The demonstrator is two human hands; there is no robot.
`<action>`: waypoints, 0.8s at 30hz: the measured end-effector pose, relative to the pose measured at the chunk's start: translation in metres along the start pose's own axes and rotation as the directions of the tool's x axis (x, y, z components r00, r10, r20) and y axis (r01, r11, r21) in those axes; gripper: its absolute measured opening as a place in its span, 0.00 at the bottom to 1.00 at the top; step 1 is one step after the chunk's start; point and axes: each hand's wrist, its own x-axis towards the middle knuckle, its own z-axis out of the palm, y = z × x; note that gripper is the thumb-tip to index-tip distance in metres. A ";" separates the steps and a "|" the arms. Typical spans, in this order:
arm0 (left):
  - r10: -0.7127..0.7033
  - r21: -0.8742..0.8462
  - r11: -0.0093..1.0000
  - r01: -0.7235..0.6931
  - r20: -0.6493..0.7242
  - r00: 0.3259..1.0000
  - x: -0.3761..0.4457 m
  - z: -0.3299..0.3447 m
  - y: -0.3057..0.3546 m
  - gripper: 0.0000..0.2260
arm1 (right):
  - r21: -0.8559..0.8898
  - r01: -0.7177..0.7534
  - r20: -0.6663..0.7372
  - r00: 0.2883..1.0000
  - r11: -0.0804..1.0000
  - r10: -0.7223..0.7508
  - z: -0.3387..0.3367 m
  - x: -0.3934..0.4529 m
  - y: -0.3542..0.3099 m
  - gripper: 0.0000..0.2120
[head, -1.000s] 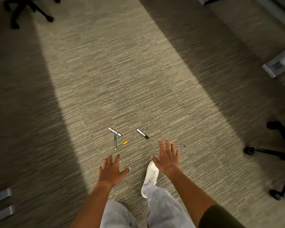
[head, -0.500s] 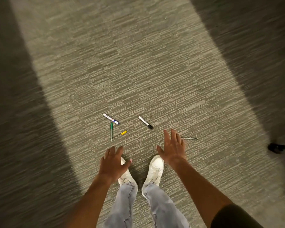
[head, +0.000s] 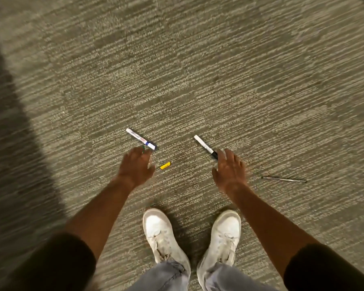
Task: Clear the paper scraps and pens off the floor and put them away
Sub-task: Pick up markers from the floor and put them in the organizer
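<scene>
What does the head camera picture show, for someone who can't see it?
A person's left hand and right hand reach down, open, toward pens scattered on a carpet: a blue-capped marker, a black-tipped marker, a yellow-ended pen and a thin dark pen. White shoes stand below.

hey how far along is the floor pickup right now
Nothing is picked up yet. Both hands are empty: the left hand reaches toward the blue-capped marker, the right hand toward the black-capped marker. The yellow pen and thin dark pen also remain.
</scene>
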 end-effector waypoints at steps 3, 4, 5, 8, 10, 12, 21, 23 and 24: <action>0.038 0.034 0.999 -0.036 -0.058 0.998 0.057 0.015 -0.013 0.23 | 0.004 0.013 -0.034 0.999 1.000 -0.013 0.025 0.042 -0.006 0.29; 0.054 0.062 0.997 -0.050 -0.067 0.996 0.072 0.018 -0.016 0.23 | 0.009 0.012 -0.049 0.999 1.000 -0.012 0.030 0.053 -0.007 0.28; 0.069 0.100 0.993 -0.062 -0.069 0.995 0.087 0.023 -0.019 0.23 | 0.016 0.011 -0.069 0.998 1.000 -0.010 0.037 0.064 -0.009 0.27; 0.104 0.242 0.967 -0.086 -0.061 0.993 0.123 0.037 -0.029 0.21 | 0.022 0.020 -0.099 0.995 1.000 -0.018 0.055 0.091 -0.014 0.25; 0.100 0.326 0.943 -0.073 -0.067 0.993 0.136 0.044 -0.035 0.18 | 0.002 0.039 -0.098 0.994 0.999 -0.039 0.066 0.104 -0.016 0.25; 0.088 0.420 0.906 -0.056 -0.058 0.994 0.144 0.049 -0.041 0.16 | -0.004 0.054 -0.095 0.994 0.999 -0.054 0.076 0.114 -0.018 0.26; 0.133 0.386 0.920 -0.076 -0.122 0.984 0.127 0.049 -0.046 0.12 | 0.088 0.069 -0.043 0.997 0.994 -0.066 0.076 0.106 -0.015 0.30; 0.171 0.296 0.948 -0.114 -0.173 0.970 0.109 0.040 -0.037 0.08 | 0.134 0.068 -0.035 0.997 0.989 -0.064 0.063 0.090 -0.012 0.28; 0.185 0.248 0.960 -0.132 -0.202 0.962 0.101 0.035 -0.032 0.07 | 0.162 0.059 -0.038 0.998 0.985 -0.053 0.055 0.082 -0.010 0.27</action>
